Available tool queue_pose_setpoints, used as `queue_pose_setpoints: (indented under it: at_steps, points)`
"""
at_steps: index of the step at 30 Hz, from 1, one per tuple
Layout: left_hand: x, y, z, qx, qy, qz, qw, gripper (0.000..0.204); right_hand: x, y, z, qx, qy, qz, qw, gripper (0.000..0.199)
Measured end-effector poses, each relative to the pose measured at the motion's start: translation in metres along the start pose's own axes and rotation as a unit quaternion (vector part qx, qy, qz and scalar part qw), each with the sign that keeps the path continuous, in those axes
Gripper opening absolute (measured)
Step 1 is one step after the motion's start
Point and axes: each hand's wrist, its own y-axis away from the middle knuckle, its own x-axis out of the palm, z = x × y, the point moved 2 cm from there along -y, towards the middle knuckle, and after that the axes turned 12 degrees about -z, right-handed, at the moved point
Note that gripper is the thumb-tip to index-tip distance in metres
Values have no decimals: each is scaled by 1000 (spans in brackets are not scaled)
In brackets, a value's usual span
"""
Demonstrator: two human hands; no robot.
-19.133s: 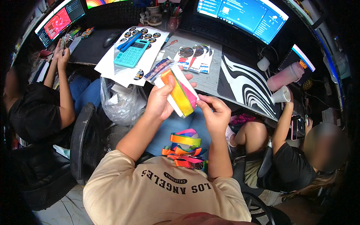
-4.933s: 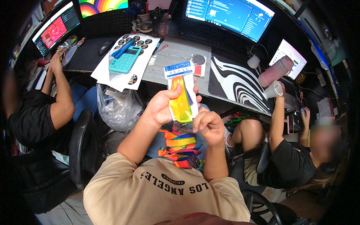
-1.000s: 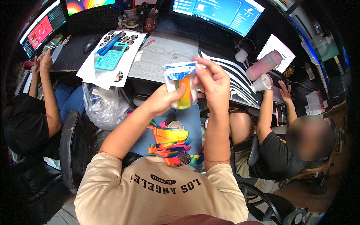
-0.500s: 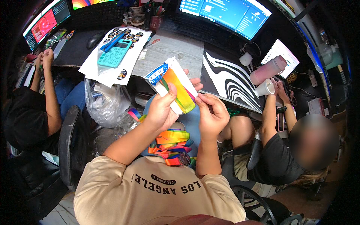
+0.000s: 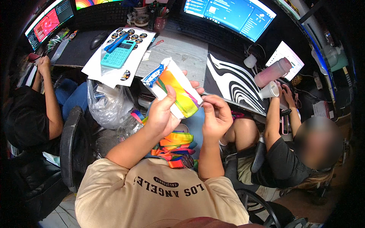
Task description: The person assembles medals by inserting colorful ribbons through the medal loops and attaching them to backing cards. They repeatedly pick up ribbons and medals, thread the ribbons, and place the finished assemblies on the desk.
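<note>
In my left hand [image 5: 161, 112] lies a flat white packet [image 5: 178, 88] with a multicoloured ribbon across its face and a blue starry band at its upper left. The thumb presses on its near left edge, and the fingers show behind its right side. My right hand [image 5: 216, 116] is closed in a pinch at the packet's right edge, by the purple part of the ribbon. What lies between those fingertips is too small to make out. Below, a heap of rainbow ribbons [image 5: 176, 141] rests on my lap, with a round dark medal [image 5: 187, 161] at its near end.
A turquoise calculator [image 5: 117, 57] lies on white sheets [image 5: 95, 70] with round stickers. Beneath hangs a clear plastic bag [image 5: 108, 106]. A black-and-white patterned mat [image 5: 235, 83], pink bottle [image 5: 272, 72] and white cup [image 5: 269, 90] are on the right, by a co-worker's hands. Another person sits left.
The packet has tilted a little and shifted slightly toward me in my left hand. My right hand remains pinched at its right edge.
</note>
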Motion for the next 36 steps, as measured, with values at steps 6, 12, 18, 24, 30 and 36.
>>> queue_pose_setpoints:
  at_steps: [6, 12, 18, 24, 30, 36]
  points:
    - [4, 4, -5, 22, -13, 2, 1000, 61, -5, -4, 13, -19, 82, 60, 995, 22]
    - [10, 9, -2, 40, -43, 23, 998, 60, -5, 2, 10, -67, 104, 9, 992, 11]
    - [6, 9, -3, -10, -28, 11, 999, 57, -4, 4, 19, -283, 211, 41, 935, 17]
    - [-18, -15, -4, -137, 48, -55, 988, 53, -7, 7, 20, -278, 156, 125, 940, 16]
    - [-31, -22, 0, -260, 132, -32, 956, 48, -15, 9, 11, -123, 26, 258, 958, 14]
    - [-38, -24, 2, -292, 128, -57, 946, 45, -19, 12, 3, 4, -16, 288, 957, 12]
